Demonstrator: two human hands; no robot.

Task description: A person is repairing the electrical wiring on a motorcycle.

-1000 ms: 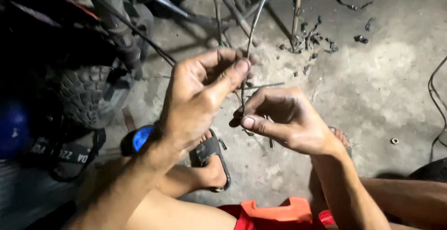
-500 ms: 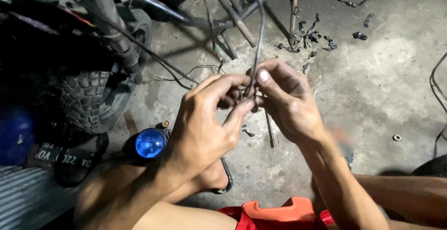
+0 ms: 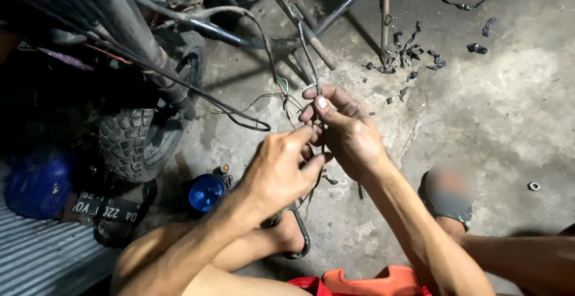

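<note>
Between my two hands, above the concrete floor, a thin dark cable runs with its long axis near upright, rising from my fingers and curving away toward the motorcycle frame. My right hand pinches the cable just below its thumbnail, fingers closed around it. My left hand meets it from below, thumb and forefinger nipped on the same cable. Left of my hands stands a knobby tyre; a blue round lamp lies beneath it.
</note>
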